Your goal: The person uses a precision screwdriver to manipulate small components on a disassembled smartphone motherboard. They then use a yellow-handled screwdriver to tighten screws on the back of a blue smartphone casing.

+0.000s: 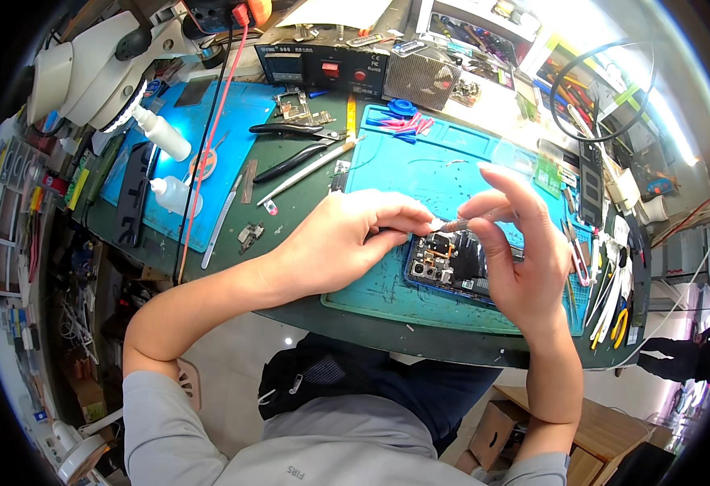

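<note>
Gripping a slender tool [455, 226] between thumb and fingers, the right hand [528, 263] is above an opened smartphone [440, 269] lying on the near part of a teal repair mat [371, 298]. At the phone's far left corner, the left hand [340, 245] curls thumb and forefinger close together; whether they pinch anything, I cannot tell.

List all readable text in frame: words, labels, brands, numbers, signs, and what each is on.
Locations only; wording not copied.
Black box with red switch: pale lettering and symbols on its front, partly legible.
Grey shirt: short dark lettering on the front.
Cardboard box: dark printed mark.
Opened phone: labels inside, too small to read.
Shelf packages, left: too small or blurred.
</note>
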Action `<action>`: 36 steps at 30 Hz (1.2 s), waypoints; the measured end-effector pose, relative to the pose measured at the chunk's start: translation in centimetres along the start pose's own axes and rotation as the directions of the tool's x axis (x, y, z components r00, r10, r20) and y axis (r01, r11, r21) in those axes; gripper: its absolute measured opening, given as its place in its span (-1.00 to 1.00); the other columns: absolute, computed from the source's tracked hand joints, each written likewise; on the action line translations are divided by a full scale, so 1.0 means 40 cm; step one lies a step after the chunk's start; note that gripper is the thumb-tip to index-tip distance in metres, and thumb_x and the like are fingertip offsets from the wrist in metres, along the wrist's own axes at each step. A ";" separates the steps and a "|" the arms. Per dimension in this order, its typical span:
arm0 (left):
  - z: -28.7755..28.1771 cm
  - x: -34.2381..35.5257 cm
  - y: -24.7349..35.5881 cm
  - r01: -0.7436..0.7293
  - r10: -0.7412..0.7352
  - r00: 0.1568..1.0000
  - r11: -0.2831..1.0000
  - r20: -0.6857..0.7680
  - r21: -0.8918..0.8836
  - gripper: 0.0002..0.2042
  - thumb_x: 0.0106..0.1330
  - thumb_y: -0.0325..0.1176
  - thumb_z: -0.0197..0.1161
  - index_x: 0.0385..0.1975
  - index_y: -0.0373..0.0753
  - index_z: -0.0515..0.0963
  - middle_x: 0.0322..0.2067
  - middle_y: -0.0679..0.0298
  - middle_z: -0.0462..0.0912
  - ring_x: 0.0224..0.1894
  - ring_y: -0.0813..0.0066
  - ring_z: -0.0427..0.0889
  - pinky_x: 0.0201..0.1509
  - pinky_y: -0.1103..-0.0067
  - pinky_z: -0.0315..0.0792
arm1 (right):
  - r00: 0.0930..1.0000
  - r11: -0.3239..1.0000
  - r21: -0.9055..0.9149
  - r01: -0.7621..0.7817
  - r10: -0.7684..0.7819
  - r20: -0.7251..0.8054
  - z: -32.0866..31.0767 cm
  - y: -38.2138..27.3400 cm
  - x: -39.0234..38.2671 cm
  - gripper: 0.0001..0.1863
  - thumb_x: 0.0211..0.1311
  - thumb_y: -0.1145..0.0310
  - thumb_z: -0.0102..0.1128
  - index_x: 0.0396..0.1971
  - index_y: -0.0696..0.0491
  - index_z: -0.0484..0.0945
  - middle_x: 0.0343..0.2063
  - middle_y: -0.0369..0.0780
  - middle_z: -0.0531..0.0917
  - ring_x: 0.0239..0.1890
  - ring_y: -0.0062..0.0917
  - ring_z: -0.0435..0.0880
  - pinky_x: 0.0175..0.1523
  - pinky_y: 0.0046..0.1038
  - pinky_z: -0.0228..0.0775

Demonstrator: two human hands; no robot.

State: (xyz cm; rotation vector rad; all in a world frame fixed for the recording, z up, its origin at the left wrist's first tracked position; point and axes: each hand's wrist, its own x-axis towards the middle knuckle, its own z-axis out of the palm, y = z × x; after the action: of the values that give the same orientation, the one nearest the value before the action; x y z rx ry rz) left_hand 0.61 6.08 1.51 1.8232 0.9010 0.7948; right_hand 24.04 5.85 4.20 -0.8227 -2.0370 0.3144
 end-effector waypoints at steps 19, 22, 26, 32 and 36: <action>0.003 -0.002 -0.021 -0.091 0.099 0.993 0.990 -0.070 0.103 -0.71 0.37 -0.63 0.24 0.07 -0.31 0.63 -0.08 0.20 0.78 -0.06 0.42 0.77 -0.04 0.54 0.61 | 0.990 0.998 -0.056 -0.007 0.015 0.139 -0.009 -0.030 0.048 -0.48 0.22 0.61 0.34 0.22 0.15 0.55 -0.16 -0.15 0.77 -0.23 -0.39 0.79 -0.13 -0.43 0.62; 0.001 0.000 -0.025 -0.063 0.066 0.996 0.996 -0.065 0.060 -0.71 0.36 -0.61 0.26 0.06 -0.30 0.64 -0.07 0.21 0.78 -0.08 0.47 0.75 -0.08 0.58 0.58 | 0.972 0.991 0.035 -0.127 0.117 0.202 -0.017 -0.025 0.054 -0.43 0.23 0.61 0.33 0.28 0.15 0.51 -0.11 -0.12 0.77 -0.17 -0.43 0.79 -0.08 -0.46 0.62; 0.001 0.000 -0.021 -0.052 0.058 0.995 0.996 -0.077 0.076 -0.72 0.37 -0.61 0.26 0.05 -0.30 0.64 -0.08 0.24 0.78 -0.10 0.50 0.74 -0.09 0.58 0.57 | 0.991 0.997 -0.052 -0.051 0.057 0.125 -0.001 -0.022 0.049 -0.42 0.23 0.67 0.26 0.29 0.11 0.52 -0.28 -0.14 0.77 -0.25 -0.48 0.80 -0.12 -0.47 0.62; -0.004 0.003 -0.019 -0.033 0.040 0.996 0.995 -0.078 0.093 -0.71 0.37 -0.61 0.25 0.07 -0.30 0.63 -0.10 0.24 0.78 -0.14 0.52 0.73 -0.11 0.58 0.57 | 0.969 0.982 -0.156 -0.103 0.134 0.206 -0.021 -0.047 0.055 -0.38 0.23 0.68 0.27 0.33 0.11 0.48 -0.25 -0.14 0.77 -0.26 -0.47 0.80 -0.13 -0.48 0.62; -0.004 0.003 -0.026 -0.044 0.050 0.996 0.996 -0.071 0.079 -0.71 0.37 -0.61 0.24 0.08 -0.30 0.63 -0.11 0.25 0.78 -0.15 0.53 0.72 -0.13 0.59 0.56 | 0.970 0.978 0.061 -0.200 0.189 0.155 0.003 -0.038 0.046 -0.38 0.24 0.66 0.28 0.33 0.10 0.48 -0.24 -0.14 0.78 -0.27 -0.50 0.80 -0.15 -0.49 0.61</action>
State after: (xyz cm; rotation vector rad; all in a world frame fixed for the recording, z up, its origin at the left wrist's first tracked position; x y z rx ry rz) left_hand 0.29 6.56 0.64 1.8993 0.9498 0.8713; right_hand 22.58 5.92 6.10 -0.9789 -2.0705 0.5754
